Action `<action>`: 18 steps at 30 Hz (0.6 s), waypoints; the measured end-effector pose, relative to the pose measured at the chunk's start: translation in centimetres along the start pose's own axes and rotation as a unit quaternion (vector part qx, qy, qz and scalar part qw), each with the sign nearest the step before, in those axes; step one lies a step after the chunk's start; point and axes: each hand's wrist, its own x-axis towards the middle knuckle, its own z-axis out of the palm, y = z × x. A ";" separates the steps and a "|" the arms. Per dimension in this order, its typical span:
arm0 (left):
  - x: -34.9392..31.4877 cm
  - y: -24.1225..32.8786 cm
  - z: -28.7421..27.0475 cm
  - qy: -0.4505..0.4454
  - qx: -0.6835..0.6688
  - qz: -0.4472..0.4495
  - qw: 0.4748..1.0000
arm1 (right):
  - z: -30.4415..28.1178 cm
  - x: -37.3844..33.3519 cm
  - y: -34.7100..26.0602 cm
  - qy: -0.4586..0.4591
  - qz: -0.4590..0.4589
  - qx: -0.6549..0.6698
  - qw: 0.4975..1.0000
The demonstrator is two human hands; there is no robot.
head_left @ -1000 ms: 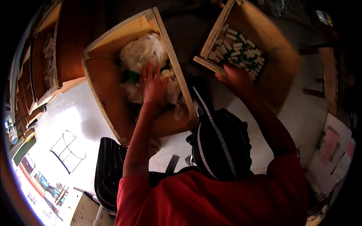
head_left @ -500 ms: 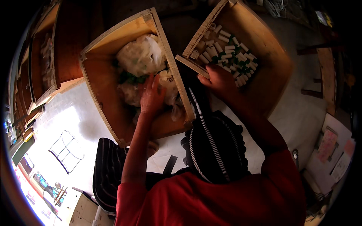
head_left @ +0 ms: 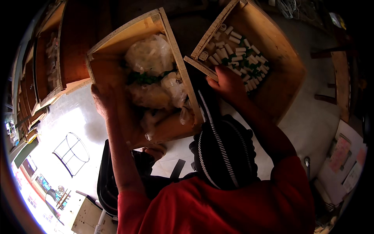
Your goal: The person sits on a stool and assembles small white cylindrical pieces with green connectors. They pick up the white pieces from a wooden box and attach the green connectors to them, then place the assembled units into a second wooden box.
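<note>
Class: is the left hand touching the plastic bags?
Apart. The head view shows a gap between the left hand and bags; the hand is at the left edge of the box.

The left hand [head_left: 103, 102] reaches forward on a straightish arm [head_left: 124, 163], the right hand [head_left: 230, 82] curled (elbow [head_left: 285, 149] bent outward).

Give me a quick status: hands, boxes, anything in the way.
Left hand at side edge of left box. Right hand gripping edge of right box. Plastic bags in left box, white tubes in right. Trouser leg close, between boxes.
</note>
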 end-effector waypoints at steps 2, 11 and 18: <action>0.1 0.6 -0.2 -0.031 -0.012 -0.037 0.999 | 0.1 0.0 0.2 -0.001 -0.003 -0.006 1.000; 2.0 -1.2 0.1 -0.048 -0.008 -0.028 0.998 | 0.0 0.0 0.0 -0.013 0.011 -0.008 1.000; 2.8 -3.3 1.1 -0.025 -0.053 -0.004 0.998 | -0.6 0.5 1.8 -0.104 0.045 0.110 0.988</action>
